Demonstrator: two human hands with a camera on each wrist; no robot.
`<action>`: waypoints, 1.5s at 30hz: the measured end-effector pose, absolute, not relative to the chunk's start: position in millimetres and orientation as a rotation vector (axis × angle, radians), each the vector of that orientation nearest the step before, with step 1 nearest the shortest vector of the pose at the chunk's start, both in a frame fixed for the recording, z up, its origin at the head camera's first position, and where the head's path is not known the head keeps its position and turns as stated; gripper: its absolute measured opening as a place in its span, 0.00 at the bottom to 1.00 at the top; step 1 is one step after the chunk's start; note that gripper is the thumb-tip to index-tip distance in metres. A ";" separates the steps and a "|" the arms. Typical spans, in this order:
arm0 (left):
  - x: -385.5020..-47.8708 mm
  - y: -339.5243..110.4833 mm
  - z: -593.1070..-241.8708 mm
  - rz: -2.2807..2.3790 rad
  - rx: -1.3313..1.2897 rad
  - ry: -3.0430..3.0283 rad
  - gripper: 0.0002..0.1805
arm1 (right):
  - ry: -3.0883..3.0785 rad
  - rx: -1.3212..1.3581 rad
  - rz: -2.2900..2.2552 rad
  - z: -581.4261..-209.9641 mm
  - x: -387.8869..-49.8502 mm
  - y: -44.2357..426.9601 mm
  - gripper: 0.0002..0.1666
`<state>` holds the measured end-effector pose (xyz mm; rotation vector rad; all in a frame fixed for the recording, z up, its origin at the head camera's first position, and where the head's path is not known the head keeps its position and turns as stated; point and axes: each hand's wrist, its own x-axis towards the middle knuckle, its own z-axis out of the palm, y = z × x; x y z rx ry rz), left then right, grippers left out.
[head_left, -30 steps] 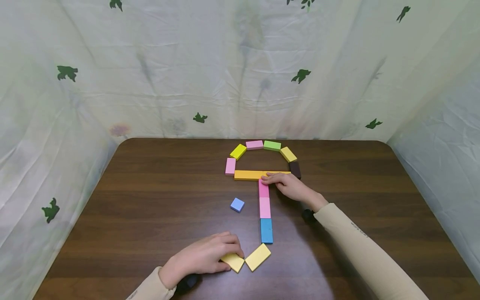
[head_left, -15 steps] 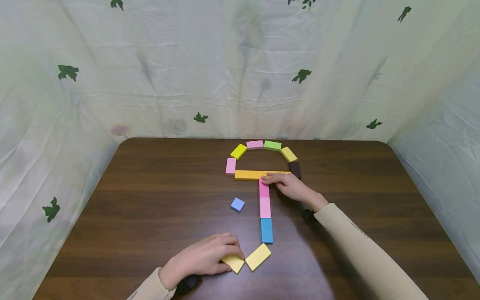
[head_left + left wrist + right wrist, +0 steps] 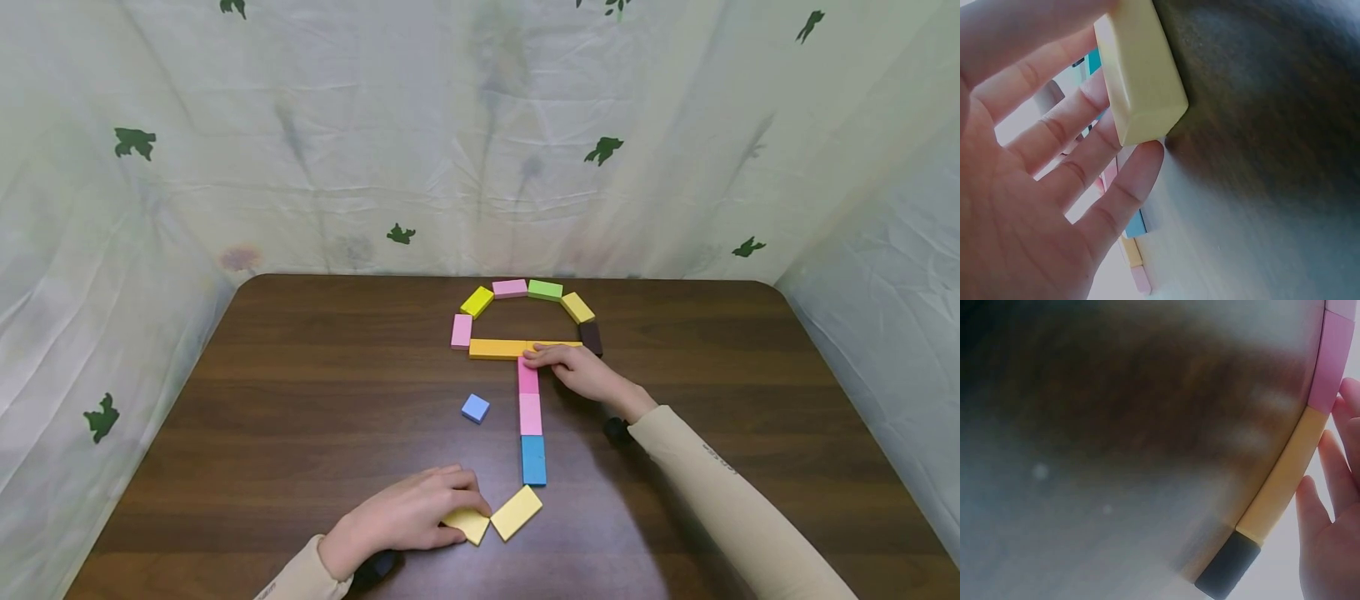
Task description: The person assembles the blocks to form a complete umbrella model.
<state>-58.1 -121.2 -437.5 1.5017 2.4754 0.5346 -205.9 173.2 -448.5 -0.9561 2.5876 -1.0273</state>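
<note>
In the head view my left hand [image 3: 412, 510] pinches a pale yellow block [image 3: 468, 527] lying flat on the table, thumb at its near side and fingers at the far side. The left wrist view shows that same block [image 3: 1144, 75] up close against the fingertips. One corner of it meets, or nearly meets, a second pale yellow block [image 3: 516, 513] angled the other way. Farther off, my right hand [image 3: 588, 375] rests its fingers where an orange block [image 3: 497, 349] row meets a pink block [image 3: 528, 379]. Its fingers [image 3: 1332, 475] look fairly straight in the right wrist view.
A light pink block [image 3: 530, 414] and a blue block [image 3: 534, 460] continue the column. An arch of blocks, including a green block [image 3: 545, 291] and a dark block [image 3: 590, 339], curves near the table's [image 3: 337, 383] back edge. One small blue block [image 3: 476, 408] lies apart.
</note>
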 end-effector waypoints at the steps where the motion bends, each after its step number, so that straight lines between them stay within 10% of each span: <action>1: -58.1 -121.2 -437.2 0.537 1.500 2.475 0.15 | 2.590 -0.956 -1.024 -448.3 -205.9 173.1 0.24; 45: -156.1 -114.6 -441.0 0.583 1.199 2.650 0.21 | 2.584 -0.996 -1.043 -449.0 -206.3 173.5 0.25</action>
